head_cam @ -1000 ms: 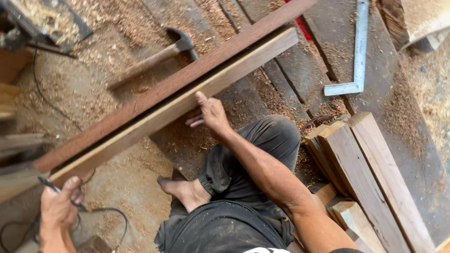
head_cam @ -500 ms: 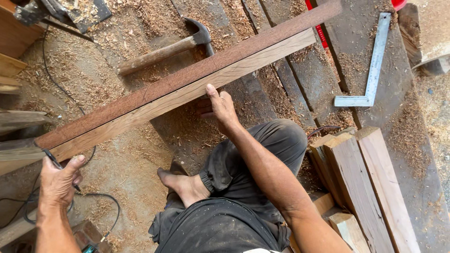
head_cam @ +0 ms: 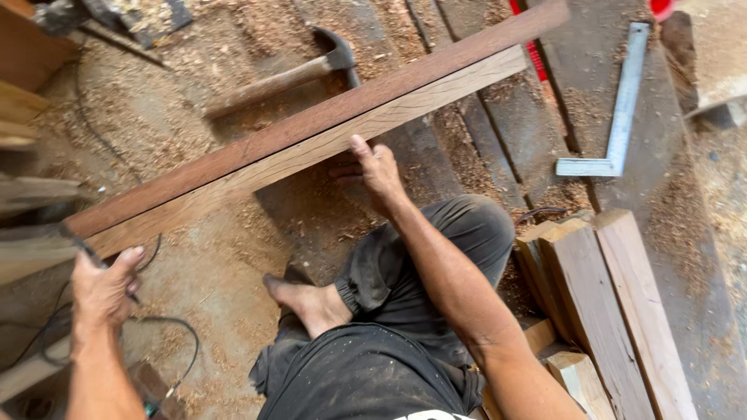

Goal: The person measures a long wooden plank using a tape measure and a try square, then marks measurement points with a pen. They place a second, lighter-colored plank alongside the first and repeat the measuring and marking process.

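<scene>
Nearest the camera the person sits on the sawdust-covered floor [head_cam: 233,303] with dark trousers, one knee raised and a bare foot [head_cam: 307,299] tucked in front. At the near right a stack of short timber offcuts [head_cam: 599,295] lies just beside the raised knee, probably kept within reach.

At the near left, the left hand [head_cam: 105,284] is closed around something thin and dark at the near-left end of the long plank [head_cam: 311,148]; it may be a pencil or the black cable [head_cam: 167,327] that loops across the floor just beside it, and I cannot tell which. The fingers are curled, not spread.

In the middle, the right hand [head_cam: 373,167] rests on the plank's near edge with fingers loosely spread and the palm pressing down, which I judge steadies the wood against sliding. The plank runs diagonally from near left to far right, lying flat on the floor, its far half a darker reddish strip and its near half paler.

Beyond the plank a claw hammer [head_cam: 288,74] lies on the sawdust, handle pointing left, well apart from both hands. At the far right a metal try square [head_cam: 618,117] lies flat on dark floorboards, laid aside but close by. At the far left corner stand some boards [head_cam: 23,93] and a blurred tool I cannot identify.
</scene>
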